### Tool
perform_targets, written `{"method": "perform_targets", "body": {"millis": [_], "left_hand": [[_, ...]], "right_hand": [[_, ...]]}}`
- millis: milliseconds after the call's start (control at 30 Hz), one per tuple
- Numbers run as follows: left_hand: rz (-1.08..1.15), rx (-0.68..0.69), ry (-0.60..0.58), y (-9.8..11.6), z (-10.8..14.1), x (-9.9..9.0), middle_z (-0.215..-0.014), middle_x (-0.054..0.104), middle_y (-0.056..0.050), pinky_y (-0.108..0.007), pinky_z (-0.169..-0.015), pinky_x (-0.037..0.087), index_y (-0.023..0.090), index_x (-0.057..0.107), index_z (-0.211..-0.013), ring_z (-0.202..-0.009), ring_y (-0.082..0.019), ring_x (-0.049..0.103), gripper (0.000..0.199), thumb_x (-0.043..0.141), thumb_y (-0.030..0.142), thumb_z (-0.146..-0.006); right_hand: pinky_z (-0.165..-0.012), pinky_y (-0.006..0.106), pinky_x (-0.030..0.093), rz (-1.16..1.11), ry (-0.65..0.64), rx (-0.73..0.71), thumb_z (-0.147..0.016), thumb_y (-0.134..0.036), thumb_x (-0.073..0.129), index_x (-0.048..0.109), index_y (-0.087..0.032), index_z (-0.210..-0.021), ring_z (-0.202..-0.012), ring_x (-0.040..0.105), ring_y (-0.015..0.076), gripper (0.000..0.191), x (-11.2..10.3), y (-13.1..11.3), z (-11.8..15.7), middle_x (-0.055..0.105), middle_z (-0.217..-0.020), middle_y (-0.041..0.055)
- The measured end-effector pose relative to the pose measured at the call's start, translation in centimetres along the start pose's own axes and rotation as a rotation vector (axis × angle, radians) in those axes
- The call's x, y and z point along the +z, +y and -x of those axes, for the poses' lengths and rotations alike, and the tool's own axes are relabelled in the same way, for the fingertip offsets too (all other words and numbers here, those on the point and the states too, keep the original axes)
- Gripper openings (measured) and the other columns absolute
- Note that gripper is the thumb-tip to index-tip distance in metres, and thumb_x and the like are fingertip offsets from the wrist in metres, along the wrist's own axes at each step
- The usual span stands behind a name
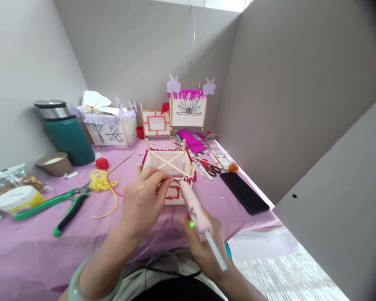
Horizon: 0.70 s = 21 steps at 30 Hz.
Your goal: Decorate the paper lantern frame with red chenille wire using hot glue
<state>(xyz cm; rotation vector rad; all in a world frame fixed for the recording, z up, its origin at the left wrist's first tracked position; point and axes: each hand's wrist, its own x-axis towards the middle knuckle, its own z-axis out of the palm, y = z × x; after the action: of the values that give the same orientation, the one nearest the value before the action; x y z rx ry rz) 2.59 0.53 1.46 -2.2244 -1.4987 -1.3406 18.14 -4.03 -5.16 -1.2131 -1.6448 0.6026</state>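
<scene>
My right hand (203, 244) is wrapped round a pale pink hot glue gun (194, 207), with a clear glue stick poking out of its back and a green light glowing. Its nozzle points at the top edge of a small box-shaped frame (166, 163) of wooden sticks and white panels. My left hand (148, 196) pinches a dark red yarn (176, 181) at that edge, close to the nozzle. Looped magenta yarn trims the frame's rim, and a red yarn outline (173, 192) shows on the front panel, partly behind my left hand.
Green-handled pliers (72, 200), yellow yarn (102, 180), a red yarn ball (102, 163) and a green bottle (67, 138) stand or lie left. A black phone (244, 192) and scissors (212, 169) lie right. Decorated panels (188, 109) stand behind, before grey partition walls.
</scene>
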Motion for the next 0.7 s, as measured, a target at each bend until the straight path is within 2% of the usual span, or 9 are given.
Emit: {"method": "perform_targets", "body": {"millis": [333,467,700], "left_hand": [[-0.006,0.013,-0.015,-0.2,0.2,0.0,-0.086,0.067,-0.001,-0.024,-0.065,0.045,0.020,0.068,-0.085,-0.074,-0.012,0.062,0.013,0.055,0.021,-0.088],[-0.011,0.026,-0.012,0.1,-0.5,0.2,-0.084,0.066,-0.001,-0.025,-0.065,0.044,0.019,0.068,-0.084,-0.074,-0.013,0.061,0.013,0.056,0.020,-0.087],[-0.026,0.024,-0.045,0.6,-2.0,0.8,-0.085,0.067,-0.001,-0.025,-0.069,0.045,0.019,0.069,-0.082,-0.077,-0.014,0.062,0.012,0.057,0.019,-0.086]], "right_hand": [[-0.056,0.028,0.049,0.039,0.008,-0.039,-0.087,-0.039,0.056,0.062,-0.016,-0.100,-0.059,0.060,0.0182,0.027,0.4,-0.2,-0.3,0.063,-0.068,0.0030],[-0.052,0.025,0.046,0.034,0.022,-0.022,-0.087,-0.037,0.056,0.061,-0.016,-0.097,-0.059,0.059,0.0172,0.024,0.1,0.0,0.1,0.061,-0.067,0.0023],[-0.054,0.025,0.044,0.022,0.000,-0.007,-0.086,-0.037,0.057,0.057,-0.016,-0.086,-0.058,0.056,0.0162,0.021,0.2,0.7,0.2,0.058,-0.065,0.0011]]}}
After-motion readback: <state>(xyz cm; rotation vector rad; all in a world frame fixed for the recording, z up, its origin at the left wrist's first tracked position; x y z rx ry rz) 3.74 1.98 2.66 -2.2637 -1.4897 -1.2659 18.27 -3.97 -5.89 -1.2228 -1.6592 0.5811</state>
